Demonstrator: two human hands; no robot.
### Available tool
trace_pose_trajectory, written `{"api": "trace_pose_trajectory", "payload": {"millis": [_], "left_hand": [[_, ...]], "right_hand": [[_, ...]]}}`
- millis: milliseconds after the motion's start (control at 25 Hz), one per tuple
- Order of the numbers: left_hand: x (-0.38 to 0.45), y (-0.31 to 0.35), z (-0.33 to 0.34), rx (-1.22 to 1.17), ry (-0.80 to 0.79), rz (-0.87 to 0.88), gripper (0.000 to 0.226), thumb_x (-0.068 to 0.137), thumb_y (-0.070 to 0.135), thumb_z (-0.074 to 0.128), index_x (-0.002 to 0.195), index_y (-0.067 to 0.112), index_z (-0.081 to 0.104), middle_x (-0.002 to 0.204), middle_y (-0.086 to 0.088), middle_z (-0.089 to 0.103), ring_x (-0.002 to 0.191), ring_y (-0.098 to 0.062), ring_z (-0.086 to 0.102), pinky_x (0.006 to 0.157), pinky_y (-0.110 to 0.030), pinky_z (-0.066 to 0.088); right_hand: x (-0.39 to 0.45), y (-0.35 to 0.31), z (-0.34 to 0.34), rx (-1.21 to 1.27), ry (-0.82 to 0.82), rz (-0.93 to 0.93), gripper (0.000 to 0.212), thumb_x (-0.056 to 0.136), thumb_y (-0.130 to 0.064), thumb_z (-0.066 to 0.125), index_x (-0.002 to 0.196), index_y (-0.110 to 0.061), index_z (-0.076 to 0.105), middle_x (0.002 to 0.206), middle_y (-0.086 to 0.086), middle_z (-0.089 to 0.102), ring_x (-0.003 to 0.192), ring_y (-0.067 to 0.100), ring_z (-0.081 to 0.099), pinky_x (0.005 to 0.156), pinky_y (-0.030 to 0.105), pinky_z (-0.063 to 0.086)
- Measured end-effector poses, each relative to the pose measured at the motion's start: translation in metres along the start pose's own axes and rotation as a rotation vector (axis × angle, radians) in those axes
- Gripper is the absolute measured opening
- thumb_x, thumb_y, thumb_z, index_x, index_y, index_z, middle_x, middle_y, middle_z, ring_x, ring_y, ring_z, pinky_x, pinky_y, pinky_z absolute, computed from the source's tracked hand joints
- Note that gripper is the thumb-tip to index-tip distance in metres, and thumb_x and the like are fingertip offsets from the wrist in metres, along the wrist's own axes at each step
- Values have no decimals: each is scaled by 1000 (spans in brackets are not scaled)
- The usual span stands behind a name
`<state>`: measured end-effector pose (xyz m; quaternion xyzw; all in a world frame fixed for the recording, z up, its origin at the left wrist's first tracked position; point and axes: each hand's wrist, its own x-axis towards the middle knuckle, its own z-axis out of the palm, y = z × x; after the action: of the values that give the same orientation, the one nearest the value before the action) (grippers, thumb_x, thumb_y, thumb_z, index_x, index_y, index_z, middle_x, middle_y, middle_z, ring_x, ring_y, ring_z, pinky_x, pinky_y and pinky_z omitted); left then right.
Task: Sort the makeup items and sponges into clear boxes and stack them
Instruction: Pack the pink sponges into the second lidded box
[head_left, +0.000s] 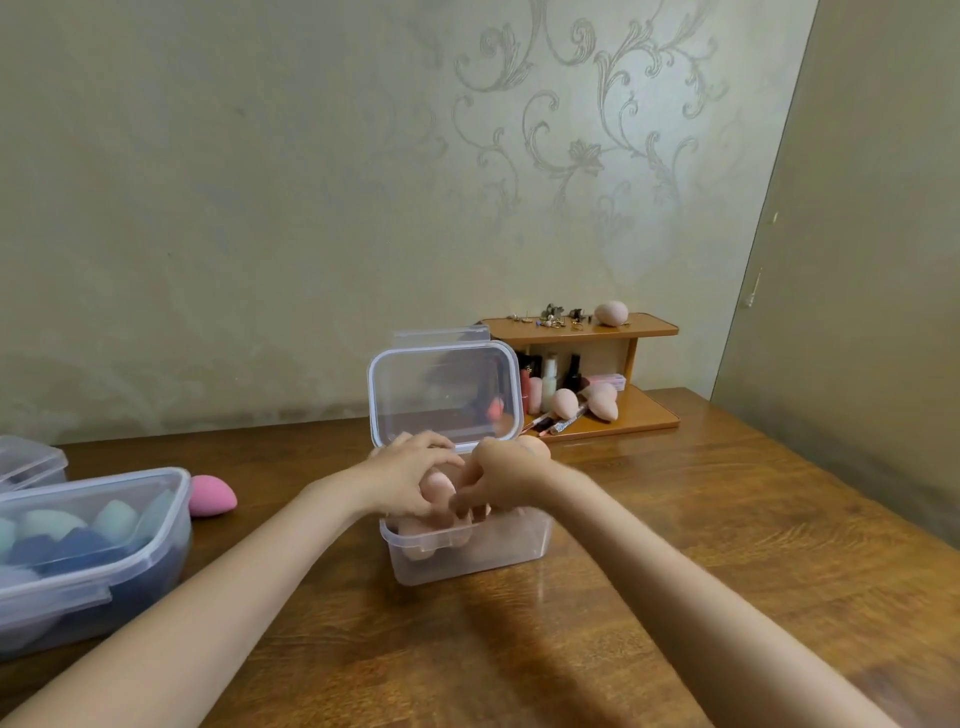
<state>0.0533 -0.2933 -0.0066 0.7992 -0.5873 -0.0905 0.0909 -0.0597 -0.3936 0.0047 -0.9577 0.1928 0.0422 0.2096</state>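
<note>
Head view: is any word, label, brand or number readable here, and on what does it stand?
None can be read.
Bottles on the wooden shelf: any labels are too small and blurred.
Pink packet beside them: print unreadable.
Clear boxes and sponges: no markings visible.

Both hands meet over the open clear box (470, 551) mid-table (727, 519): the left hand (410, 475) and right hand (501, 480) press peach sponges (436, 488) into it. Its lid (444, 392) stands upright behind. A pink sponge (210, 495) lies near the left edge.
</note>
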Motion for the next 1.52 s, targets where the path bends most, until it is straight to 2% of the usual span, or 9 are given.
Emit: {"api": "trace_pose_trajectory", "payload": {"millis": [120,240,360,480,640,880,1120,1280,1520], "left_hand": [[6,6,4,98,20,-11,65,81,32,67,139,34,38,144,6,29,129,-19,27,108,-38,26],[10,9,6,142,-5,-15,74,79,34,67,142,37,29,145,4,26,132,-21,24,111,-41,24],[11,10,6,141,-4,-19,72,79,34,67,141,41,29,143,4,26,131,-20,24,110,-40,23],[14,10,5,149,-9,-18,73,80,35,67,141,42,27,140,4,26,130,-20,24,108,-38,22],[16,9,7,178,-9,-35,79,81,36,67,144,41,20,143,1,24,132,-21,22,109,-41,22],[13,10,6,187,-19,-40,80,82,36,66,145,41,17,144,2,24,132,-23,22,111,-42,21],[7,14,7,133,-21,-34,81,83,31,66,145,42,16,142,1,28,130,-22,25,112,-39,21],[3,14,10,116,35,12,79,84,21,64,145,37,17,146,-1,29,131,-23,28,110,-38,30],[-1,19,9,265,-13,46,60,90,19,54,141,36,29,155,6,7,140,-30,14,115,-49,22]], "right_hand": [[-3,31,-34,293,165,33,21,92,-19,56,96,-5,71,65,-3,60,53,7,47,49,15,40],[24,81,-51,242,565,238,22,94,-17,49,100,-8,69,91,7,70,79,16,62,74,28,53],[51,115,-45,-87,442,406,33,97,-25,39,125,-23,57,132,12,53,126,34,42,106,46,36],[61,122,-38,-139,325,465,37,100,-29,31,134,-25,45,146,16,33,138,40,17,109,51,22],[73,129,-37,-215,320,457,35,98,-22,36,131,-17,47,133,15,46,128,36,35,99,46,34],[28,91,-71,240,859,108,29,83,-17,65,108,-5,57,104,9,63,92,23,61,83,40,55],[-23,19,-44,-112,-132,-64,36,85,-9,64,119,-17,60,106,2,63,76,9,61,68,20,53],[-15,12,-8,-250,41,19,44,82,-17,69,122,-8,52,118,9,62,102,22,62,88,34,55],[-8,17,-1,-256,166,-12,19,84,-19,67,96,-5,67,97,11,69,90,23,66,83,31,55]]}}
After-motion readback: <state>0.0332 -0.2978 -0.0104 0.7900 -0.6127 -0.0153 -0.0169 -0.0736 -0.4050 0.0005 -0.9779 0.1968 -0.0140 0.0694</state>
